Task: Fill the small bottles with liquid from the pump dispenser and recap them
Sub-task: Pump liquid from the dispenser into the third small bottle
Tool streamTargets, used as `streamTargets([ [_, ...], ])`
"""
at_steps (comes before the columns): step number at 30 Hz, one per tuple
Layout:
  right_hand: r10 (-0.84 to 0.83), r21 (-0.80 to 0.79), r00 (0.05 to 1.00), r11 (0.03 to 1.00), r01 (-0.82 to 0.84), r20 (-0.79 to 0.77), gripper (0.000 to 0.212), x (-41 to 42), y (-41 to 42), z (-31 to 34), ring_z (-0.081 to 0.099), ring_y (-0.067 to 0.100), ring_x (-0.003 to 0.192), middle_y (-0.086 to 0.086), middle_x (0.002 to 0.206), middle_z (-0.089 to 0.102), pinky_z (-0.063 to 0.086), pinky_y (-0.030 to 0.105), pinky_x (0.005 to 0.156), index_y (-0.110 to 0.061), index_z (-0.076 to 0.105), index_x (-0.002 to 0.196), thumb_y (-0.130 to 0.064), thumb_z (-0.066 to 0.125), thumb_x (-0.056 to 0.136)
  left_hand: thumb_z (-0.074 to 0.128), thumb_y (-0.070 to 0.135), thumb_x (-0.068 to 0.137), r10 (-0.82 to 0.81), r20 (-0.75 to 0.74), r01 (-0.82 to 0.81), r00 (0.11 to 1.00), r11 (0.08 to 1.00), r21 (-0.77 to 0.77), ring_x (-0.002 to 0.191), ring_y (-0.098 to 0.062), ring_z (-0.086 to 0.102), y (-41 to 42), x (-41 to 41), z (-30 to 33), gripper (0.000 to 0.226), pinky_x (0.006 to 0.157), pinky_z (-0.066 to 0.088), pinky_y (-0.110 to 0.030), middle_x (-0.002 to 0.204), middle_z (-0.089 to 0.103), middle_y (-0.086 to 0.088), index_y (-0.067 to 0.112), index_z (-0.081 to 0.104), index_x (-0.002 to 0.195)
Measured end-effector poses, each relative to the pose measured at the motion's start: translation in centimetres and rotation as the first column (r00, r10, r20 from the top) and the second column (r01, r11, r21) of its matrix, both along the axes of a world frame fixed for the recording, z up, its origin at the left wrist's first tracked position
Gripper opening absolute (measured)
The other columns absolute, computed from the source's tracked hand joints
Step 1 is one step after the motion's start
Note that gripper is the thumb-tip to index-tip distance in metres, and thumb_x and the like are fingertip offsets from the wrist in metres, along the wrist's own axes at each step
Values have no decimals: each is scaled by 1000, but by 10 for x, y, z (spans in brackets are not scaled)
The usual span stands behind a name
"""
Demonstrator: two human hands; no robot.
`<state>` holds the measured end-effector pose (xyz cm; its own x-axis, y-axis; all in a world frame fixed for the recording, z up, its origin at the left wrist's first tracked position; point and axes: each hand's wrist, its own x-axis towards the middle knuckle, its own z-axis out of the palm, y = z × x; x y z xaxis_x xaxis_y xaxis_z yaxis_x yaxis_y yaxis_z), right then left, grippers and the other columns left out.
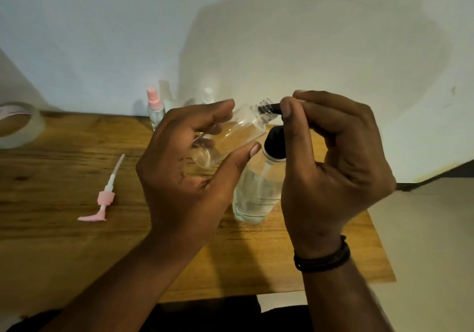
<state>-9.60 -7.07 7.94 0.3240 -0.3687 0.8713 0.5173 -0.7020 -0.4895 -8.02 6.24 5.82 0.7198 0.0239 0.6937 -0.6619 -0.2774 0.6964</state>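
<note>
While the left hand [179,167] grips a tilted small clear bottle [228,137] between thumb and fingers, its open neck meets the black nozzle. The right hand [331,167] curls over the pump dispenser [259,193], fingertips [287,108] pressing the pump head.

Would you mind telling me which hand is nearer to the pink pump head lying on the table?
Left. The left hand holds the small bottle just right of the pink pump head; the right hand is farther right.

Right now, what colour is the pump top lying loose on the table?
Pink pump top, seen in the head view.

A wooden table [64,178] stands against a pale wall [282,37] (shadowed at centre), with light floor [423,229] to its right.
</note>
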Motion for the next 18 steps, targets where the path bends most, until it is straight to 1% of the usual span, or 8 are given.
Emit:
streamTargets([
  [3, -10, 0, 1000, 1000, 10, -5, 8, 0, -2, 0, 72, 18, 91, 8, 97, 70, 61, 35, 76, -6, 70, 100, -8, 75, 94, 88, 20, 86, 14, -26, -15, 1000, 999, -29, 107, -17, 72, 0, 0, 4, 43, 87, 59, -26, 115, 72, -8, 2, 67, 119],
  [6, -13, 9, 1000, 1000, 13, -9, 9, -1, -1, -1, 72, 18, 91, 7, 97, 70, 61, 33, 76, -8, 69, 101, -8, 75, 94, 87, 19, 87, 4, -2, -5, 1000, 1000, -29, 107, -19, 72, 3, -1, 2, 42, 87, 59, -29, 117, 72, -10, 0, 67, 119],
  [7, -14, 12, 1000, 1000, 14, -10, 9, 0, 0, -2, 72, 18, 91, 7, 97, 70, 61, 32, 77, -8, 69, 102, -8, 74, 94, 86, 17, 87, -8, 9, 8, 1000, 1000, -19, 109, -18, 72, 4, -1, 1, 42, 87, 59, -28, 118, 72, -11, -1, 66, 120],
  [10, -14, 22, 1000, 1000, 14, -13, 9, 0, 1, -3, 72, 18, 91, 9, 98, 70, 60, 30, 77, -7, 68, 102, -6, 74, 95, 85, 9, 88, 13, 48, -15, 999, 999, 52, 112, -15, 69, 6, -1, 0, 41, 93, 52, -16, 122, 69, -9, -4, 66, 122],
  [12, -12, 24, 1000, 1000, 12, -11, 8, 1, 0, -4, 72, 18, 92, 9, 99, 70, 59, 28, 78, -7, 68, 102, -6, 73, 95, 84, 6, 88, 18, 70, -22, 997, 998, 64, 112, -17, 68, 6, 0, 0, 40, 93, 50, -13, 123, 67, -6, -5, 66, 122],
  [15, -23, -9, 1000, 1000, 23, -11, 6, 0, 0, -5, 72, 16, 93, 11, 98, 71, 56, 24, 83, -5, 69, 100, -9, 70, 97, 84, 6, 87, -1, 102, -7, 995, 997, 70, 113, -16, 67, 6, 1, 2, 41, 94, 49, -12, 124, 64, -3, 0, 64, 123],
  [18, -33, -27, 999, 999, 33, 3, 7, -1, 0, -4, 71, 18, 92, 7, 98, 71, 54, 25, 84, -8, 68, 100, -15, 66, 100, 86, 8, 86, 4, 107, -11, 994, 998, 63, 111, -17, 66, 6, 3, 3, 44, 93, 50, -12, 122, 62, -9, 6, 62, 124],
])
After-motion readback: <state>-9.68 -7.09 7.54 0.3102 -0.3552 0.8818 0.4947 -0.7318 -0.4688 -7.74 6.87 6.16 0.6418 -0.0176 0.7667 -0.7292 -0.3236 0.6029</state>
